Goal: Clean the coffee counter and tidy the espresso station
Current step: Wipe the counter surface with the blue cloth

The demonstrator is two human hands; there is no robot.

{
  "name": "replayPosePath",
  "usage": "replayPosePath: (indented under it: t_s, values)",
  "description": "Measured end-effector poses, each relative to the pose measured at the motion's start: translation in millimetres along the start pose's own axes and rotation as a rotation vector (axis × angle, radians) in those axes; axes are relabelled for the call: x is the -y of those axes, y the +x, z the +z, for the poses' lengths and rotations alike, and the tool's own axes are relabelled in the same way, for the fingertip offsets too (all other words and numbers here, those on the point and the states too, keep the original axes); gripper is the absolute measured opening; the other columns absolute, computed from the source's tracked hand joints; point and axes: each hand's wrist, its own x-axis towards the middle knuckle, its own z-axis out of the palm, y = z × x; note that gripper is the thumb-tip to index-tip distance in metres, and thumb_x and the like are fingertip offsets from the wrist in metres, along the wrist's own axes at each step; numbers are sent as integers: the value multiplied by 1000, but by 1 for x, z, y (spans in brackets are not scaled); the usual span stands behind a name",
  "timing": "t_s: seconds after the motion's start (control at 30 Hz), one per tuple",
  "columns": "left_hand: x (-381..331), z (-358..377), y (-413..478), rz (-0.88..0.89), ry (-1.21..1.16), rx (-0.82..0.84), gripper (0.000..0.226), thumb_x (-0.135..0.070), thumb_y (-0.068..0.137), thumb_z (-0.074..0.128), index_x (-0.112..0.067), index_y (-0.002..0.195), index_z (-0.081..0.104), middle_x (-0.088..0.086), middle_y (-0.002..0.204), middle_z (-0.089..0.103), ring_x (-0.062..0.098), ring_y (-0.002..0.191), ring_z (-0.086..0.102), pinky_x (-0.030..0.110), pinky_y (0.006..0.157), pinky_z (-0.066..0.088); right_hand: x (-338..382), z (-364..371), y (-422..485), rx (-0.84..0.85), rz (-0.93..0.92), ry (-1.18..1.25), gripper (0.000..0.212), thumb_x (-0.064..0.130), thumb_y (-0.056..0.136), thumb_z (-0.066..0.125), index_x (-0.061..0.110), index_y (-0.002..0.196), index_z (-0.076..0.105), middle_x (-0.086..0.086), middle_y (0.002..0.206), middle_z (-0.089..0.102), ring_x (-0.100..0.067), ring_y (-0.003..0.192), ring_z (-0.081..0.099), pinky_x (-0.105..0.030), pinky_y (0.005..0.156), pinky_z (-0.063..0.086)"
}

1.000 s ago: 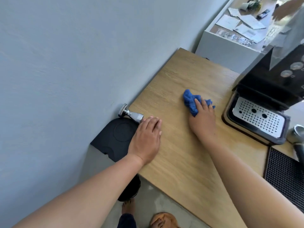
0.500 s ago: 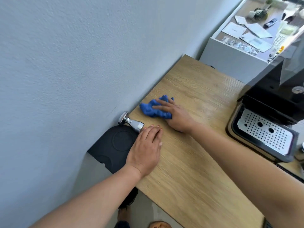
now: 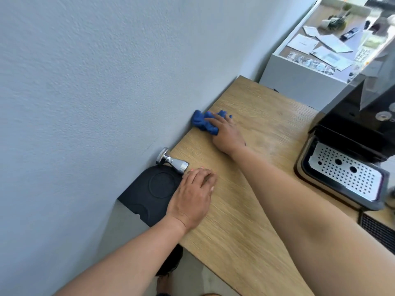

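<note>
A crumpled blue cloth (image 3: 203, 123) lies on the wooden counter (image 3: 241, 221) right against the grey wall. My right hand (image 3: 226, 134) presses down on it with the fingers spread over the cloth. My left hand (image 3: 192, 195) rests flat on the counter's left edge, fingers together, holding nothing. Just beyond its fingertips a chrome tamper (image 3: 172, 162) lies on its side, partly on a black tamping mat (image 3: 149, 194) that hangs over the counter's corner. The espresso machine (image 3: 354, 129) stands at the right, with its perforated metal drip tray (image 3: 344, 171) in front.
A black ribbed mat (image 3: 378, 231) lies at the right edge below the drip tray. Beyond the counter a white cabinet (image 3: 299, 82) carries papers, a small plant pot and a dark remote-like item. The wall runs along the counter's left side.
My right hand has swept the blue cloth from the middle of the counter leftwards, then along the wall edge away from the tamper. My left hand has stayed in place.
</note>
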Motion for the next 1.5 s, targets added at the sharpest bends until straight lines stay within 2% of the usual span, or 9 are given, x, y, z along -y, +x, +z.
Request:
replayPosePath:
  t_s: [0.17,0.3,0.47,0.57,0.8,0.97,1.1,1.27,1.5]
  values:
    - [-1,-8,-2,57,-96,-97,20,-24,96,55,-20,108,70,2,100,64,24,93,60,41,86,50,5,1,-62,117,-212,-4,69,7,78,53,35,141,46,7,156,31,-23,148,18,-41,117,23]
    - [-3,-30,-15,41,-149,-152,21,-26,96,52,-20,104,71,0,95,62,21,87,56,34,80,46,-31,-13,-129,159,-250,-26,75,2,75,54,38,140,44,14,157,26,-17,148,16,-38,118,22]
    - [16,-45,-40,-167,-118,-126,15,-18,90,58,-20,100,68,-1,97,61,21,90,56,32,80,48,-49,-28,-126,-52,149,-30,63,10,87,52,36,143,42,10,158,28,-25,147,19,-38,120,15]
    - [17,-42,-46,-299,-100,-76,22,-11,88,63,-17,108,67,3,107,61,26,100,57,39,87,51,-28,-13,-118,-97,242,-64,61,15,88,50,31,146,40,4,159,26,-29,147,17,-40,120,16]
    - [8,-33,-44,-353,-29,-100,24,-5,84,65,-13,106,71,9,106,59,31,95,54,42,81,52,29,5,-211,91,-51,-33,65,14,86,52,37,145,38,11,160,21,-20,148,13,-38,118,20]
    - [-2,-35,-38,-412,-61,-49,32,-1,85,56,-15,109,70,11,110,58,34,100,51,42,88,47,5,-10,-320,252,-253,-13,63,32,82,34,41,144,39,21,158,12,-4,146,0,-20,115,6]
    - [-10,-37,-37,-300,-63,-14,35,-2,87,56,-20,115,68,7,114,59,30,112,51,42,102,40,-51,-21,-329,60,75,-3,71,11,80,57,45,140,40,20,157,20,-21,148,17,-41,118,25]
    - [-31,-33,-20,-191,-214,4,37,-1,94,48,-16,125,61,8,123,57,26,117,49,37,102,39,-11,-10,-261,-184,521,-31,60,20,90,50,32,147,35,3,161,22,-27,149,10,-41,121,10]
    - [-50,-24,17,-163,-357,6,33,-1,92,50,-8,121,63,17,122,58,34,118,51,41,99,41,43,25,-339,-8,-69,-29,63,23,81,59,32,141,45,4,156,32,-26,147,20,-42,121,14]
